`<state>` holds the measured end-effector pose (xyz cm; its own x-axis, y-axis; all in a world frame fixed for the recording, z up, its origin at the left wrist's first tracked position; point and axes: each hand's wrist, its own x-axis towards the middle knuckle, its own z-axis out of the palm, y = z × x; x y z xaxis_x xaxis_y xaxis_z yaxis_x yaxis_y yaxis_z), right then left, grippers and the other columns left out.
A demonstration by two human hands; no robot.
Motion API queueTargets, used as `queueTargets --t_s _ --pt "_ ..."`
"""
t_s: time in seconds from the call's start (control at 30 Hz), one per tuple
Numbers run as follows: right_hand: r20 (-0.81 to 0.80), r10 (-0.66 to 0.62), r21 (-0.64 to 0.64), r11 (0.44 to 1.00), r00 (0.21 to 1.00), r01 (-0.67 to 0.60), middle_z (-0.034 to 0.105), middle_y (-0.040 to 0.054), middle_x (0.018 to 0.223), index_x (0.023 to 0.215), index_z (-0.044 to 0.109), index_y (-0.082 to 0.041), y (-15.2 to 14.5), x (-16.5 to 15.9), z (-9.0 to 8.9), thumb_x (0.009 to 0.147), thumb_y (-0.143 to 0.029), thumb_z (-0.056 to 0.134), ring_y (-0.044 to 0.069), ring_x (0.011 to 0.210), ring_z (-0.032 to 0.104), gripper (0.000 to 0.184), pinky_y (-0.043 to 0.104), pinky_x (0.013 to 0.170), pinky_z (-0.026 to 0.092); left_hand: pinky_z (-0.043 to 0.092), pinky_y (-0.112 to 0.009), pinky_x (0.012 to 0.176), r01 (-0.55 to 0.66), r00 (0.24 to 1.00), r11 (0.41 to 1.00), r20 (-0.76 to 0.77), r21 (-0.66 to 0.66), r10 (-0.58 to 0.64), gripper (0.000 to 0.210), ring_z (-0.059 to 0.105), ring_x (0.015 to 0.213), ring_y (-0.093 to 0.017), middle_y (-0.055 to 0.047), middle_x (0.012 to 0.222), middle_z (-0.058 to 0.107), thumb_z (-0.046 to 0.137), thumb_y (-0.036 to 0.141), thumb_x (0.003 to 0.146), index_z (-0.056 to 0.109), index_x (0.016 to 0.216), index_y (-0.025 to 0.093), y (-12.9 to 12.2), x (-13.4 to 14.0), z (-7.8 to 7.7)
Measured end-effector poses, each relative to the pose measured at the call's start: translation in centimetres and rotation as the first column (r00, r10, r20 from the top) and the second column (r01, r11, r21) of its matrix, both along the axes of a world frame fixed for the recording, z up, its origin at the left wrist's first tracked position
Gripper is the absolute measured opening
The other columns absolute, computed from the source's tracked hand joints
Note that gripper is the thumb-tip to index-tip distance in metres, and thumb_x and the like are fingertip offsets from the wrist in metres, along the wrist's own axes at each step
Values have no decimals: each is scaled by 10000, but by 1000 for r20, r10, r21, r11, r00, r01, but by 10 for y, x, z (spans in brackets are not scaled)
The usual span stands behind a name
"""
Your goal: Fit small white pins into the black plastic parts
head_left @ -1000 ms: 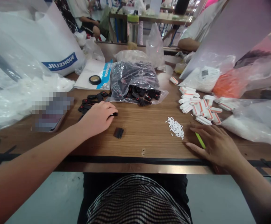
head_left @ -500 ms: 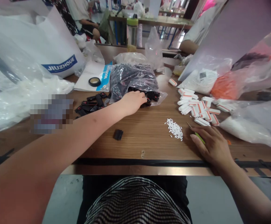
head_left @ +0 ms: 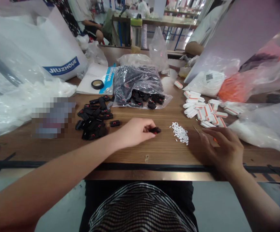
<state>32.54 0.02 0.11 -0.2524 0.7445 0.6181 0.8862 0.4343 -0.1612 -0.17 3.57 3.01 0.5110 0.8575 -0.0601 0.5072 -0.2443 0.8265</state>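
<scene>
My left hand [head_left: 135,130] is over the middle of the table, thumb and fingers pinched on a small black plastic connector housing [head_left: 157,130] with a red mark. Just to its right lies a pile of tiny white pegs [head_left: 180,133]. On the far side of those pegs from it, my right hand [head_left: 224,149] is closed around a thin pointed tool [head_left: 196,129]. Only the slim metal tip shows; the fingers hide the handle. Behind my left hand, an open clear bag [head_left: 137,77] spills black housings. More black housings [head_left: 94,125] are heaped left of it.
White pieces with orange stripes [head_left: 205,111] are piled at the right, beside plastic bags [head_left: 265,125]. A tape roll [head_left: 97,84] rests on a booklet [head_left: 87,80]. A bottle [head_left: 136,35] stands behind. Large bags [head_left: 33,42] crowd the left. Other people sit beyond.
My left hand has come back from the bag's mouth toward me, now with a black connector housing in its fingers. My right hand has turned slightly, and the tool's green handle no longer shows.
</scene>
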Motion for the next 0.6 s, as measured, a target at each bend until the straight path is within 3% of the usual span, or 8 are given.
queueTargets --t_s 0.07,0.17,0.23,0.3,0.4,0.47,0.53,0.6 --pt "-114 101 -95 989 988 -112 696 88 1004 1047 714 -234 -7 -24 10 876 -274 664 243 903 668 182 411 828 550 472 -260 623 -3 995 987 102 -158 19 125 620 677 -122 -33 835 713 671 214 821 680 933 160 -21 8 -8" --pt "-222 342 -387 829 913 -405 675 85 1127 1296 608 -270 -14 -64 21 912 -221 603 206 949 675 387 389 832 579 434 -214 505 33 976 846 201 -531 88 145 595 562 -91 -15 782 696 677 210 812 657 941 149 -33 13 -17" --pt "-255 486 -427 719 836 -549 639 93 1239 1354 574 -292 -15 -85 24 927 -179 566 210 1090 643 442 401 910 569 380 -192 437 105 969 776 239 -622 60 171 552 497 -68 -19 798 706 702 258 804 668 928 146 -30 10 -18" --pt "-277 566 -418 657 777 -627 628 86 1266 1345 590 -303 -11 -98 25 940 -154 548 204 1157 612 433 398 950 554 337 -181 403 202 955 741 298 -641 -2 164 505 464 -44 -30 840 724 711 287 800 688 876 144 -23 4 -16" --pt "-294 607 -415 615 738 -671 662 74 1181 1286 633 -290 -3 -103 27 952 -158 556 181 1080 636 367 367 912 559 311 -162 380 292 937 685 344 -667 -64 152 446 437 -26 -27 804 724 701 292 816 683 832 142 -14 -4 -12" --pt "-286 614 -425 607 736 -671 674 80 1125 1236 659 -261 2 -102 28 950 -177 570 181 1034 646 310 363 891 558 325 -156 371 316 928 659 368 -682 -64 158 454 431 -29 -31 811 729 679 286 842 659 910 145 -11 -6 -11" --pt "-278 603 -434 616 748 -657 679 88 1093 1184 678 -236 6 -101 28 949 -202 576 188 1015 646 258 369 884 552 353 -158 369 307 920 668 390 -677 -28 241 498 433 -43 -35 833 734 659 267 866 601 1072 155 -11 -5 -11" --pt "-284 574 -437 635 768 -637 686 86 1050 1137 687 -225 9 -100 25 949 -226 574 189 980 646 219 373 869 547 384 -160 373 239 923 727 383 -644 35 300 552 447 -61 -31 840 727 624 256 901 526 1169 165 -13 -2 -14"
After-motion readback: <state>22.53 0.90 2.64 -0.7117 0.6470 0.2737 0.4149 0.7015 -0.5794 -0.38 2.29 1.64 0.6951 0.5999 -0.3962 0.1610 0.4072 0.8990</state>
